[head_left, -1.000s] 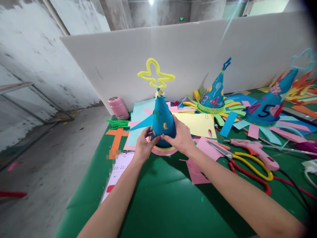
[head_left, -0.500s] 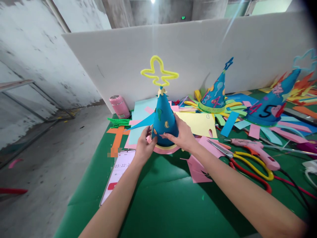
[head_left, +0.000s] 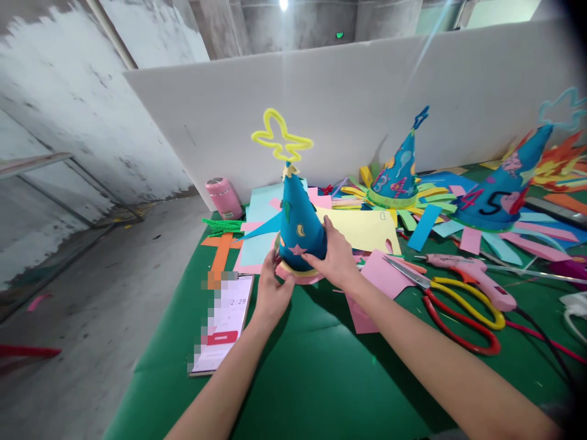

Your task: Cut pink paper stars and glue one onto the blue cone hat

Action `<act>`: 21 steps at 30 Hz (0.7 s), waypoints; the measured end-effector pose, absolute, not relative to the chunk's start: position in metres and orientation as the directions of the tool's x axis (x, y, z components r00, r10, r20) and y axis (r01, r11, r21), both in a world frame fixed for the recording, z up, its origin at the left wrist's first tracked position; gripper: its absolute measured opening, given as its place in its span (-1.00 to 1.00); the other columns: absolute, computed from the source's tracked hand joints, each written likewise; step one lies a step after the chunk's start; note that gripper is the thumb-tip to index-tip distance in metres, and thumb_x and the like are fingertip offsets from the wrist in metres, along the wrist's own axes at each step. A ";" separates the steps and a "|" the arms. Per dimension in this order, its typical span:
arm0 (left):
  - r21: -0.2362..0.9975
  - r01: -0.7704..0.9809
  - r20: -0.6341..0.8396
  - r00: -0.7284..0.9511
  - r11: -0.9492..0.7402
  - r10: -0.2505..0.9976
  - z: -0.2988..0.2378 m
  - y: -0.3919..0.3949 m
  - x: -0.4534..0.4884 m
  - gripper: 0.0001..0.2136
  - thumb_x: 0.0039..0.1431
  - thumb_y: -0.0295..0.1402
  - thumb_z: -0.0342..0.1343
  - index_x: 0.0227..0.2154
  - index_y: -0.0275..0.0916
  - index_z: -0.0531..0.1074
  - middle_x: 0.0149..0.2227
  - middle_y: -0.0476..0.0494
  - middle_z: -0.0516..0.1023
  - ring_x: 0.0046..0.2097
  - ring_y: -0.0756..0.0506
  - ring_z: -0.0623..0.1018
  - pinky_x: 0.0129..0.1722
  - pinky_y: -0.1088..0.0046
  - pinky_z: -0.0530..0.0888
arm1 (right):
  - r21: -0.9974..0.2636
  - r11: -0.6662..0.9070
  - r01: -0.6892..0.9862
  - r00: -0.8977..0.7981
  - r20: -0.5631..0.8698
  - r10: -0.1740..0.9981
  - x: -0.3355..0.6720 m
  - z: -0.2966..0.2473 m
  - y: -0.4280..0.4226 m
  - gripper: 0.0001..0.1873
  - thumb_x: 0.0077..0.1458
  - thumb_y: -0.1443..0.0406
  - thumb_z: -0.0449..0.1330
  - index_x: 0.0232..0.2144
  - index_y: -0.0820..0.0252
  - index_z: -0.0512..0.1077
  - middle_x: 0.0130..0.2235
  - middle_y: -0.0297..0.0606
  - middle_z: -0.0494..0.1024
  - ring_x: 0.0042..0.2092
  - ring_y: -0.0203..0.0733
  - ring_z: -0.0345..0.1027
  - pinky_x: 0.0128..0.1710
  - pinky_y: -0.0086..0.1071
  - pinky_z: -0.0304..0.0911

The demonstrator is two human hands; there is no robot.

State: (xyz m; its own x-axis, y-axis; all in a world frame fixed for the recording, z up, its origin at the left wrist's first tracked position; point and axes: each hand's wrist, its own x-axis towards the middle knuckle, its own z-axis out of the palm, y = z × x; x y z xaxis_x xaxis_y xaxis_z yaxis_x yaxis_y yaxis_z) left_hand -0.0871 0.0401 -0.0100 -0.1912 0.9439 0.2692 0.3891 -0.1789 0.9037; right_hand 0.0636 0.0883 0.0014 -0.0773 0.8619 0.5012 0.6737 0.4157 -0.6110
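Between my two hands is a blue paper cone hat (head_left: pixel 300 220), tilted a little to the left. It bears a yellow moon, a pink star and a green shape, with a pink and cream rim at its base. A yellow pipe-cleaner star (head_left: pixel 282 137) stands out from its tip. My left hand (head_left: pixel 275 290) grips the lower left rim, its thumb in front. My right hand (head_left: pixel 338 253) holds the lower right side, thumb across the front near the pink star. The far fingers of both hands are partly hidden behind the hat.
On the green table (head_left: pixel 312 373) lie a phone (head_left: pixel 224 330), scissors (head_left: pixel 452 305), a pink glue gun (head_left: pixel 481 278) and coloured paper (head_left: pixel 371 229). Farther back are a pink bottle (head_left: pixel 224 198), green pipe cleaners (head_left: pixel 222 227) and two decorated cone hats (head_left: pixel 397 174). A white board (head_left: pixel 321 104) stands behind.
The hat has tipped and shifted slightly left, and it has turned so that the pink star shows clearly. My left hand has moved down to the rim.
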 end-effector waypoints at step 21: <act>0.715 0.601 0.597 -0.260 -0.357 0.759 0.076 0.066 -0.066 -0.31 -0.18 -0.22 0.22 0.05 -0.19 0.08 0.09 -0.31 0.19 0.08 -0.24 0.27 0.01 0.16 0.25 | -0.305 0.312 0.900 -0.174 0.404 0.898 0.137 -0.014 0.109 -0.42 -0.14 0.36 0.11 0.02 0.18 0.26 0.07 -0.05 0.29 0.07 0.15 0.06 -0.06 0.01 0.05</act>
